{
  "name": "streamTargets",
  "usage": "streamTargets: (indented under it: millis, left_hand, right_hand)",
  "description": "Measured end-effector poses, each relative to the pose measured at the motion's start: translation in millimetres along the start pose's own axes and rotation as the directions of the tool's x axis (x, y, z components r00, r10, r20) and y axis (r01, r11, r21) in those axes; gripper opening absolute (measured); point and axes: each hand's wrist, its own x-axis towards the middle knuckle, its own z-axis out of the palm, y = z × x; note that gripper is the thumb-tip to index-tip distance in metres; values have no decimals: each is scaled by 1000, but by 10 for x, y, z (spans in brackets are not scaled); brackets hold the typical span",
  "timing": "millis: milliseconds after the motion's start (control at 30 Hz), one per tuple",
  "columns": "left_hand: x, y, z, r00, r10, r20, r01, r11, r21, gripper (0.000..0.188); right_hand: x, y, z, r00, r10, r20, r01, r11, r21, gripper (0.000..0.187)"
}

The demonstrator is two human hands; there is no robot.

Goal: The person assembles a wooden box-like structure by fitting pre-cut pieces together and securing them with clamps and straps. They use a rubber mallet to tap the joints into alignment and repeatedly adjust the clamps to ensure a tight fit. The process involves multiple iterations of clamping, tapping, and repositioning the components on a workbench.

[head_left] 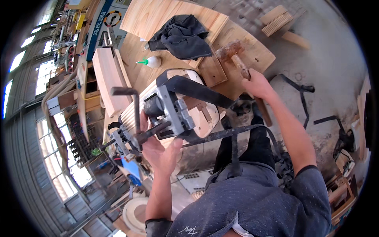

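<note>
My left hand (161,155) holds a metal strap clamp (170,112) from below, its fingers partly hidden behind the clamp and its thumb toward the strap. The clamp has a bent crank handle (130,94). Its black strap (197,91) goes around a light wooden piece with rounded corners (207,122), and a loose length hangs toward my legs. In my right hand (257,83) is a hammer, gripped by its wooden handle (262,110). The hammer's worn, rusty-brown head (230,49) is over the edge of the workbench (258,51).
On the bench are a black cloth (181,36), a wooden panel (144,17), a white squeeze bottle with a green tip (152,62) and a thick timber block (110,79). A second metal clamp (122,143) is by my left hand. Wood offcuts (277,20) and straps (302,93) lie on the floor.
</note>
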Motion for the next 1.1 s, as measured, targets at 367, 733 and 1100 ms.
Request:
streamTargets:
  millis: [367,733,1100]
  left_hand:
    - [105,-33,532,970,-98,-221,131,981,141,100]
    - [56,-104,504,964,-126,-233,149,986,81,106]
    - [-6,-139,397,959,-137,-247,126,990,-58,94]
  right_hand:
    - [-61,374,-465,988,-103,115,65,953,297,32]
    - [190,-627,-672,848,-526,65,489,824,286,32]
    - [229,-2143,-669,663,-606,439,708,699,-104,32]
